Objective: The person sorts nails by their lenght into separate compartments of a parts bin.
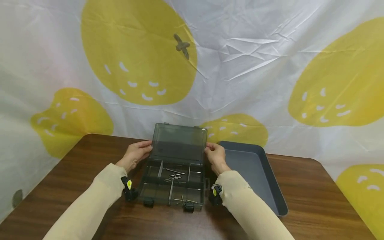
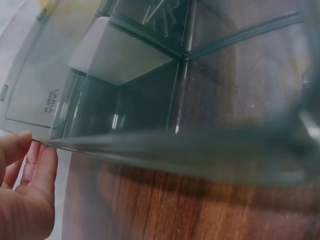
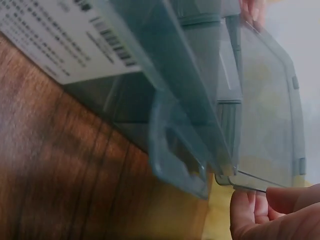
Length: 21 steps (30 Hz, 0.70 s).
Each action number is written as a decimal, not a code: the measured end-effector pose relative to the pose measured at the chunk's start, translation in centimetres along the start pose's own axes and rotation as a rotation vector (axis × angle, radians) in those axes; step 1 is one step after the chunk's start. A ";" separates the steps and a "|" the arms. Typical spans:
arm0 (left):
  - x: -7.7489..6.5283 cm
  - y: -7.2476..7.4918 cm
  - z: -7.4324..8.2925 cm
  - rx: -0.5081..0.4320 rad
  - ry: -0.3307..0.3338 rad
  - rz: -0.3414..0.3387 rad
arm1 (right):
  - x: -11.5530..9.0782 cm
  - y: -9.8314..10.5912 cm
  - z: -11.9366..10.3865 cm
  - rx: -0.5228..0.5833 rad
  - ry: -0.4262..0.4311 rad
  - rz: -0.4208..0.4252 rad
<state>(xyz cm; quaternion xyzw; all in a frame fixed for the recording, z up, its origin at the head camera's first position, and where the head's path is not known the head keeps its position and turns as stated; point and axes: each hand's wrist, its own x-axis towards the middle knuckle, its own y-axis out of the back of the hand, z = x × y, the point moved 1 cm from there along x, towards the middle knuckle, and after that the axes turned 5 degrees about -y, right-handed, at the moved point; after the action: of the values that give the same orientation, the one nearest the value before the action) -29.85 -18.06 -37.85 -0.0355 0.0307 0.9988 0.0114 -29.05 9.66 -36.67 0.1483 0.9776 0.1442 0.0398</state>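
A tinted, see-through plastic compartment box sits on the table with its lid raised at the back. My left hand pinches the lid's left edge between thumb and fingers, as the left wrist view also shows. On the opposite side, my right hand pinches the right edge low down, near the hinge. Thin metal pins lie loose in the middle rear compartment, and a few more lie in the front right one. Two dark latches hang at the box's front; a side loop shows in the right wrist view.
Right of the box stands a dark grey, shallow tray, partly behind the right forearm. Everything rests on a brown wooden table. A white cloth with yellow fruit prints hangs directly behind it. A printed label is on the box's side.
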 end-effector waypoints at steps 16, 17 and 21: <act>-1.2 0.7 0.9 0.131 -0.148 0.039 | -1.5 2.2 -1.0 -0.088 0.151 -0.064; -1.4 0.7 0.9 0.138 -0.156 0.042 | -1.7 2.3 -1.0 -0.096 0.163 -0.064; -2.2 0.9 1.2 0.196 -0.192 0.060 | -2.4 2.8 -1.2 -0.109 0.207 -0.064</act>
<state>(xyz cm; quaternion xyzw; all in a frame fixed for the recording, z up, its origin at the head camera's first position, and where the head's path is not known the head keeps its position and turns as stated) -27.79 -18.94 -36.45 0.0623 0.1282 0.9897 -0.0122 -26.17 11.16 -34.63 0.0988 0.9714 0.2103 -0.0487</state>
